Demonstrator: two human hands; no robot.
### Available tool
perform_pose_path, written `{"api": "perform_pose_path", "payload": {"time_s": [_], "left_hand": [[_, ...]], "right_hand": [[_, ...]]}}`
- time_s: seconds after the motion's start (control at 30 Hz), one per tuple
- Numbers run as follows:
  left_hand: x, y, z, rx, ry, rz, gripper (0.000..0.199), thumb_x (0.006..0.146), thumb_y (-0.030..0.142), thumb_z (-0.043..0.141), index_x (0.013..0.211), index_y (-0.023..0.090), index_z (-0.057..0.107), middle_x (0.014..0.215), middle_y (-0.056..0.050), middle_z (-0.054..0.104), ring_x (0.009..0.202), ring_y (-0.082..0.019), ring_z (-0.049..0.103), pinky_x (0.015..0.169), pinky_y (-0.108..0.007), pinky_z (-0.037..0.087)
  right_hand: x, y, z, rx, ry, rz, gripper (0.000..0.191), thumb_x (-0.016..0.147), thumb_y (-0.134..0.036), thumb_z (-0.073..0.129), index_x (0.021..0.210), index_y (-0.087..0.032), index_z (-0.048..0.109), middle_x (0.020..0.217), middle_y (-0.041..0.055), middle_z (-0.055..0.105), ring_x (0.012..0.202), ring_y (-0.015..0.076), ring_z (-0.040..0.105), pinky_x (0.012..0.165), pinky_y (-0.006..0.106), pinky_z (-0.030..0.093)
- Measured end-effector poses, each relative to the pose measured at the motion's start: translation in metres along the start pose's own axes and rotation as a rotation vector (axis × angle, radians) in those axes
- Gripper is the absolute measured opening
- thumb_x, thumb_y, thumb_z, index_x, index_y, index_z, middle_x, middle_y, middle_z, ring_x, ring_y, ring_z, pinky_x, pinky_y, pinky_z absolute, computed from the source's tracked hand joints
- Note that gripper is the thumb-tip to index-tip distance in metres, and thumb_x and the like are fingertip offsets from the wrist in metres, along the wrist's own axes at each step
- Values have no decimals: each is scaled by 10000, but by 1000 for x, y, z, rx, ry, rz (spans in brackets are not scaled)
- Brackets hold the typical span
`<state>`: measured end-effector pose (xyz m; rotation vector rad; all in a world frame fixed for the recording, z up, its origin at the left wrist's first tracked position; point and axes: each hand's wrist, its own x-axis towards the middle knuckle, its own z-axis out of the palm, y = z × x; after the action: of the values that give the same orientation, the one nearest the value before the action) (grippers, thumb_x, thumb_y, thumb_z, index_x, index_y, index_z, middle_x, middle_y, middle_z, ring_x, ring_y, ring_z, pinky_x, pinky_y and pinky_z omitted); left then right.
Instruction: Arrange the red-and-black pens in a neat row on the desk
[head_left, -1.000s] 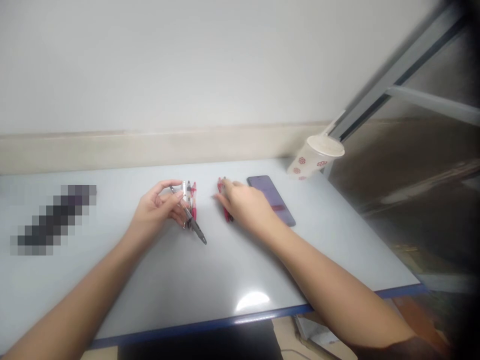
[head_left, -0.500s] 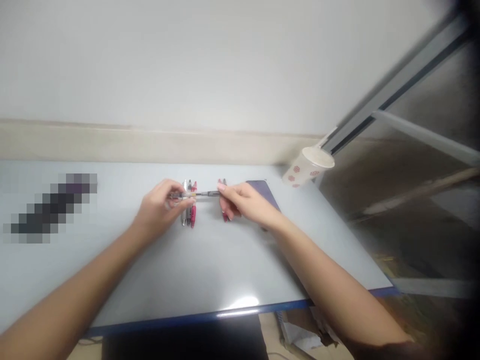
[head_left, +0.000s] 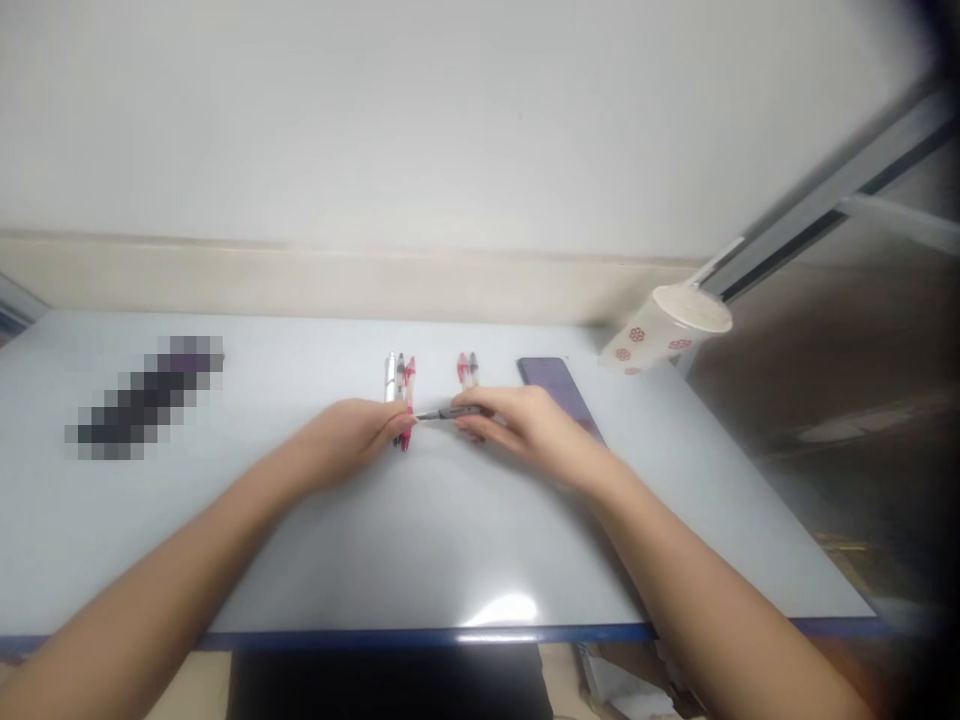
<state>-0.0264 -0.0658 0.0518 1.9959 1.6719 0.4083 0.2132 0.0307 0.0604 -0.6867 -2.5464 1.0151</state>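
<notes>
A slim pen with a dark grey section (head_left: 459, 411) lies level between my hands, just above the table. The fingers of my right hand (head_left: 525, 420) are closed around its dark end. At its thin left end, my left hand (head_left: 352, 435) pinches it between thumb and fingers, and the fingers hide that tip. Behind my left hand lie a silver pen (head_left: 390, 372), a clear pen with a black end (head_left: 400, 370) and a pink pen (head_left: 410, 374), side by side. Beyond my right fingers are another pink pen (head_left: 463, 368) and a black-ended pen (head_left: 473, 366), partly covered.
A dark phone (head_left: 562, 385) lies beside my right hand. At the back right stands a white paper cup (head_left: 660, 325) with red flower prints and a straw. A pixelated dark object (head_left: 142, 400) is on the left. The blue table edge (head_left: 420, 636) runs along the front.
My left fingers have moved to the pen's thin end, and the clear barrel they held is now hidden. My right fingers grip farther over the dark section. The view has shifted left.
</notes>
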Motion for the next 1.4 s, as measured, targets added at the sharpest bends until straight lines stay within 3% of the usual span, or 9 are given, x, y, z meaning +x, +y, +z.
{"api": "perform_pose_path", "payload": {"time_s": [0.2,0.33,0.47,0.57,0.8,0.9,1.1,1.27,1.4], "left_hand": [[-1,-1,1,24,23,-8,452,1054,471,317,745,219,529,721,-7,615,643,-188,539,660,-295,389],[-1,-3,4,36,46,32,434,1059,433,326,765,219,561,719,-5,625,634,-185,548,641,-290,389],[-2,-7,6,66,77,83,440,1065,446,353,759,215,569,709,-4,624,618,-177,547,622,-287,386],[-2,-9,7,91,90,92,447,1075,441,328,779,214,575,703,-6,622,616,-177,552,614,-287,383],[-1,-4,4,163,75,89,427,1086,407,324,793,209,563,734,-18,631,634,-183,565,629,-290,383],[-1,-2,2,158,67,80,412,1092,391,327,794,210,548,733,-13,625,640,-180,567,640,-288,383],[-3,-7,-5,25,108,49,279,1078,373,380,926,219,556,779,8,639,628,-154,552,638,-268,401],[-3,-7,-7,-78,125,36,281,1074,365,391,899,221,557,689,37,558,587,-134,499,625,-260,396],[-3,-6,-4,-125,101,69,353,1069,379,383,804,209,541,662,36,504,579,-127,470,610,-262,378]], "right_hand": [[-2,0,1,-82,-15,87,319,1066,-429,509,996,-200,720,869,34,732,733,154,630,710,272,430],[-3,2,4,-46,55,58,268,1019,-436,608,1133,-210,698,1060,52,739,872,176,657,768,278,462],[-4,1,5,-47,-2,53,282,1063,-407,519,1046,-208,718,983,48,741,848,177,660,781,292,468],[-4,-1,5,-24,54,48,241,1017,-399,604,1155,-223,694,1115,56,733,940,191,666,815,295,479],[-1,-4,8,-10,85,158,256,975,-454,646,1048,-208,643,960,45,705,810,177,624,713,282,444],[-1,-4,8,15,57,242,344,1023,-515,539,926,-199,633,834,36,669,726,168,587,673,287,420],[1,-6,9,196,177,211,332,954,-525,658,1024,-202,621,884,38,677,747,162,594,674,278,427],[3,-6,9,205,196,272,418,1003,-541,579,785,-185,613,744,42,637,731,163,584,676,288,424],[3,-1,7,529,217,258,309,916,-498,713,974,-201,648,819,25,632,703,144,579,650,283,456]]}}
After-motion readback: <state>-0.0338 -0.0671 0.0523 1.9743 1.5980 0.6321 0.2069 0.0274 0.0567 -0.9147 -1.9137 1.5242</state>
